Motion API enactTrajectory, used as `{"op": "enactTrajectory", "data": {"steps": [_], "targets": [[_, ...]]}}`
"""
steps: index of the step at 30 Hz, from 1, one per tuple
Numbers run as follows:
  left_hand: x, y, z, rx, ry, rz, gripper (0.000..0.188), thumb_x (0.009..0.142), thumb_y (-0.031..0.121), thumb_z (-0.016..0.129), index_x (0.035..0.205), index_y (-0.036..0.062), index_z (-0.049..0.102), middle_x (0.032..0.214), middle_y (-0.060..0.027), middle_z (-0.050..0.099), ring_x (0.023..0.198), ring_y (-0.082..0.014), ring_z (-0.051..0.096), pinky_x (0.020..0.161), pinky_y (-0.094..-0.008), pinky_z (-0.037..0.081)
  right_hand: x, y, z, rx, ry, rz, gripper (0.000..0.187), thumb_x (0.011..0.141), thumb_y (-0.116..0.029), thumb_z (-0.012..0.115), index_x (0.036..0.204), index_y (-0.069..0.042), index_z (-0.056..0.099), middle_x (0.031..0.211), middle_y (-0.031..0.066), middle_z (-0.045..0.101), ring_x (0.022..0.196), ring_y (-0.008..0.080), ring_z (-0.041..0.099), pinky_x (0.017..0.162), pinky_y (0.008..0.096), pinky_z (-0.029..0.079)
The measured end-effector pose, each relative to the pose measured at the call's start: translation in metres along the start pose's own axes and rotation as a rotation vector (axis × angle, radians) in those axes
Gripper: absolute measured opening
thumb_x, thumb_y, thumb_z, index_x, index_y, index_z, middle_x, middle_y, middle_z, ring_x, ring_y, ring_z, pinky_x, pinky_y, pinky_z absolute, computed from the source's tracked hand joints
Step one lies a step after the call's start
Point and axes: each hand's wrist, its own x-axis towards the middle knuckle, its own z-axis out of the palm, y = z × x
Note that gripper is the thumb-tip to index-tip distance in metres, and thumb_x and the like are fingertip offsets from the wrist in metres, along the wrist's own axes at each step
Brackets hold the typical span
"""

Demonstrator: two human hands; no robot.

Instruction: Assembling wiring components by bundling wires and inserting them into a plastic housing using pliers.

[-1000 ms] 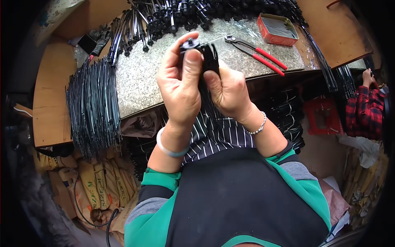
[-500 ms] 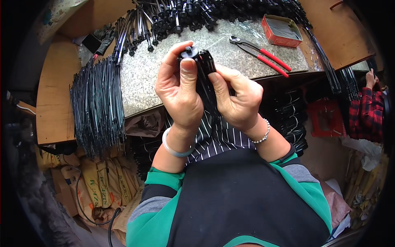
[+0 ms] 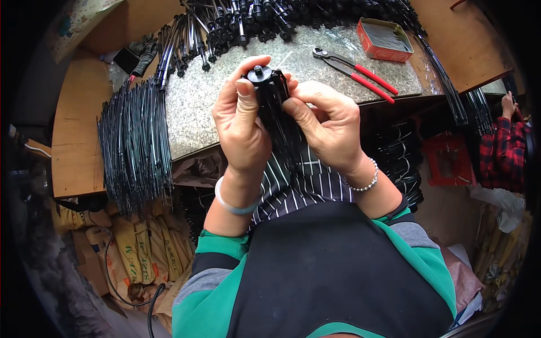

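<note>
Above my lap I hold a black umbrella frame [image 3: 273,110], its thin ribs folded into a bundle that hangs down towards my striped apron. A round cap with a small central stub tops it, facing up. My left hand [image 3: 243,127] is closed around the top end, the thumb beside the cap and the fingers behind. With thumb and fingers pressed together, my right hand [image 3: 332,127] grips the ribs on the right side just below the cap. What lies between those right fingertips is too small to tell. Red-handled pliers [image 3: 360,76] lie beyond my right hand.
The speckled bench top [image 3: 191,107] bears black umbrella shafts [image 3: 242,19] along the back and a red tin [image 3: 387,53] of thin wires. Black ribs [image 3: 135,146] hang over its left edge. Sacks [image 3: 141,248] lie below left. A person's checked sleeve [image 3: 501,152] shows far right.
The umbrella frame has turned a little, so its cap and ribs show more. My left thumb has moved off the cap's front towards its left side. Both hands keep their grip.
</note>
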Motion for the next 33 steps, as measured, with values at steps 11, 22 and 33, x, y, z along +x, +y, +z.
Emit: {"op": "enactTrajectory", "data": {"steps": [11, 22, 33], "targets": [[-0.004, -0.005, 0.001, -0.159, 0.031, -0.046, 0.043, 0.094, 0.031, 0.043, 0.117, -0.0042, 0.046, 0.092, -0.0174, 0.063, 0.085, -0.023, 0.064, 0.077, -0.0327, 0.053, -0.002, 0.011, 0.0, 0.14, -0.016, 0.041, 0.009, 0.083, -0.001, 0.061, 0.092, 0.004, 0.061, 0.089, 0.0062, 0.062, 0.082, 0.009, 0.056, 0.074, 0.0208, 0.045], [0.025, 0.027, -0.005, -0.137, -0.362, -0.063, 0.076, 0.087, 0.061, 0.03, 0.124, -0.0053, 0.037, 0.086, -0.0093, 0.056, 0.069, -0.0159, 0.057, 0.072, -0.034, 0.051, -0.026, 0.022, 0.024, 0.126, -0.184, 0.156, 0.051, 0.085, -0.052, 0.05, 0.101, -0.003, 0.054, 0.073, 0.0102, 0.056, 0.065, 0.0201, 0.059, 0.063, 0.0294, 0.047], [-0.014, 0.015, 0.012, 0.398, -0.029, -0.048, 0.021, 0.084, 0.005, 0.059, 0.102, -0.0021, 0.053, 0.079, -0.001, 0.053, 0.069, -0.0059, 0.049, 0.063, -0.0197, 0.041, 0.004, 0.01, 0.008, -0.146, 0.247, -0.437, 0.062, 0.075, -0.053, 0.061, 0.11, -0.002, 0.054, 0.101, 0.0139, 0.055, 0.099, 0.0315, 0.05, 0.085, 0.0396, 0.042]]}}
